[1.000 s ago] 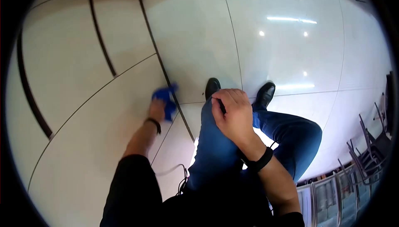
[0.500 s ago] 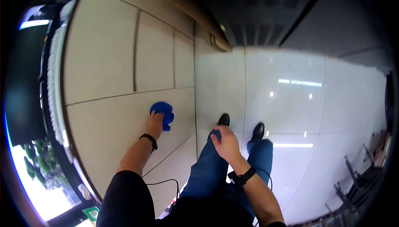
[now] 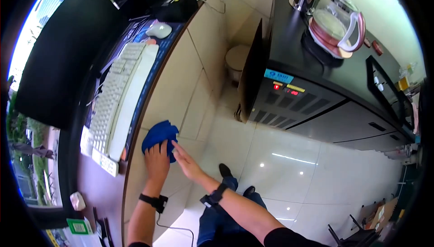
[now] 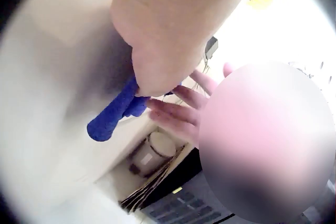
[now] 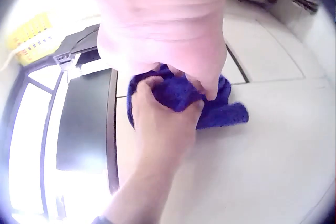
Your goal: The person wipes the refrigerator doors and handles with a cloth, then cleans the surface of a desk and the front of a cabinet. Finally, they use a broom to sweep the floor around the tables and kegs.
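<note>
Softly crumpled cloth [image 3: 158,135] (left hand [image 3: 157,159])

White keyboard [image 3: 115,97] and mouse [image 3: 159,30] on desk [image 3: 97,192], dark monitor [image 3: 54,61] behind. Glass jug [image 3: 337,25] sits on black cabinet [image 3: 312,106]. White bin [image 3: 236,60] just beside it.

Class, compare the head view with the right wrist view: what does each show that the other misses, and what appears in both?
Only the head view shows the keyboard, the mouse and the glass jug on the black cabinet. Only the right wrist view shows, close up, the left hand with its fingers curled into the blue cloth. Both show that cloth held against the pale panel by the left hand, with the right hand touching it.
</note>
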`<state>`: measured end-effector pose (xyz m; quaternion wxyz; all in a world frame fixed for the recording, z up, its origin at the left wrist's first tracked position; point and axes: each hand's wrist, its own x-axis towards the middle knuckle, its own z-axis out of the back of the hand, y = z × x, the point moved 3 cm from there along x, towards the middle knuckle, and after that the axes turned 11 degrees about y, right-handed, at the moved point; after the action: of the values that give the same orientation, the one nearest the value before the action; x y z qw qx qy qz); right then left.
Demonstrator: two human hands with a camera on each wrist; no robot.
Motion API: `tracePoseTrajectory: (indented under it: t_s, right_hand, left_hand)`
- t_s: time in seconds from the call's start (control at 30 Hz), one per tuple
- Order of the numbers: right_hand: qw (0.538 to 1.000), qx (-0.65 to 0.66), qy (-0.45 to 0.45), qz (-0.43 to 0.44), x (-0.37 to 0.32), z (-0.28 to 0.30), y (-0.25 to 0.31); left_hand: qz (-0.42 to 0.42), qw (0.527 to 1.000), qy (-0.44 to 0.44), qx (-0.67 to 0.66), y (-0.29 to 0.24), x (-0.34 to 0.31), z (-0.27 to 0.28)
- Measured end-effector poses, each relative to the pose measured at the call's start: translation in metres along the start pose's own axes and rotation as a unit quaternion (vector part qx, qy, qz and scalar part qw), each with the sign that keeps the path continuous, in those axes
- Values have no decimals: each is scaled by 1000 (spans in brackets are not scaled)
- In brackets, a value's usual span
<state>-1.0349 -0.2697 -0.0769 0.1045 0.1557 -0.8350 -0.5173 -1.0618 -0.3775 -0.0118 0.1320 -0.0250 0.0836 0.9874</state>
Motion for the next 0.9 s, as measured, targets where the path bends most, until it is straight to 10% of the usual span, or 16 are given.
tracePoseTrajectory:
  t_s: [0.2,0.5,0.67,0.9]
  right_hand:
    - [987,145,55,-44,86,-29,-22]
    - [974,-152,-136,96,223,49,70]
    - [938,-172,-226,199,357,177,184]
    - [927,-56,-281,243,337,159,131]
  left_hand:
    - [13,970,-58,-237,4,-4,19]
    - [123,913,88,-380,37,-143,-31]
    - [321,880,-48,-347,31,-173,-6]
    - [522,756,-95,-384,3,-153,-6]
